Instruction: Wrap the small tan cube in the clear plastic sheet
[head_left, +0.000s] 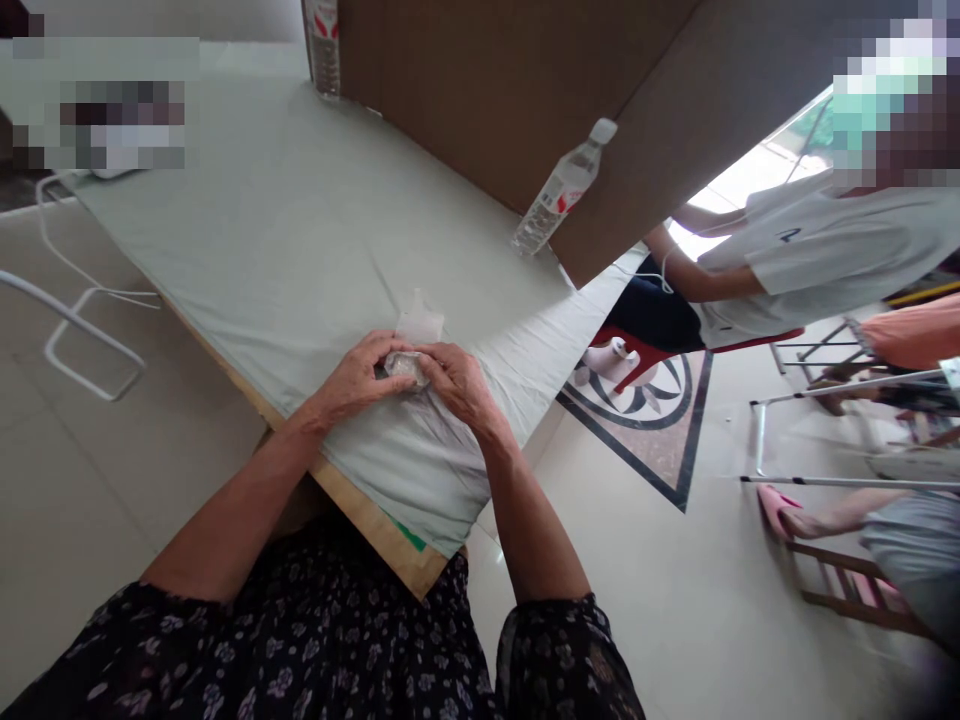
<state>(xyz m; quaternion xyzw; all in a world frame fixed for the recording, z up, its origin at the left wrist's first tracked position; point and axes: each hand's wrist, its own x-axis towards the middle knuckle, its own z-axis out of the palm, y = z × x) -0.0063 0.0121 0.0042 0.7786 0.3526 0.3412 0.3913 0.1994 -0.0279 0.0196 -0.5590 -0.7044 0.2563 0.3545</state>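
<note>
My left hand (361, 378) and my right hand (459, 384) meet above the cloth-covered table (285, 230), near its front corner. Between them they grip a small, clear, whitish object (406, 371) that looks like crinkled plastic; its exact kind is hard to make out. The left thumb presses along its near side, while the right fingers curl over its right edge. Just beyond the fingertips lies a flat, whitish, translucent piece (420, 322), partly hidden behind the hands.
A large brown cardboard box (480, 90) stands across the far side. Beside it are a clear water bottle (559, 195) and another bottle (326, 50). To the right sits a person in a white shirt (832, 240). White metal frames (757, 440) stand on the floor.
</note>
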